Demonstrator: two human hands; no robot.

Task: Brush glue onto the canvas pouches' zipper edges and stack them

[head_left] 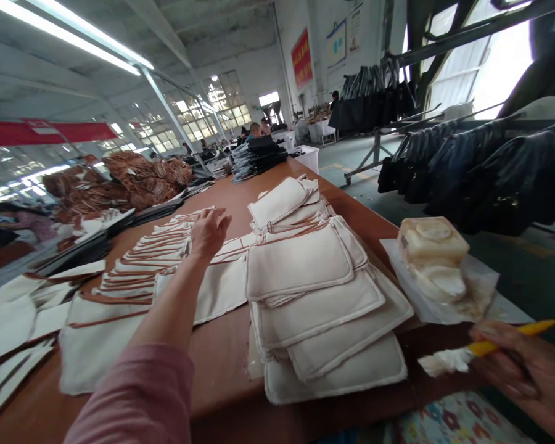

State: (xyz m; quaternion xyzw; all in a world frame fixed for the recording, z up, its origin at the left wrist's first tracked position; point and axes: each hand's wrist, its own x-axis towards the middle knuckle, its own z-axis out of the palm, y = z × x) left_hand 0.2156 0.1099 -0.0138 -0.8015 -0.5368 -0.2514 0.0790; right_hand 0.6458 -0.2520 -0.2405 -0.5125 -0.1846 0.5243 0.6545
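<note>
My left hand (pixel 209 232) reaches forward over a row of overlapping cream pieces with brown edges (pixel 141 264), its fingers apart and touching or just above the far end of the row. In my right hand (pixel 525 370), at the lower right, is a brush (pixel 488 349) with a yellow handle and white-coated bristles pointing left. Between the hands lies a stack of cream padded pieces (pixel 300 262). A flat cream piece (pixel 221 288) lies left of the stack. Beyond the brush sits a yellowish container (pixel 432 243) on a plastic sheet.
The brown table (pixel 222 370) runs away from me. Cream pieces (pixel 9 327) lie at its left, and brown bundles (pixel 143 176) and a dark stack (pixel 263 154) farther back. Dark items hang on racks (pixel 481 166) at the right. People sit in the distance.
</note>
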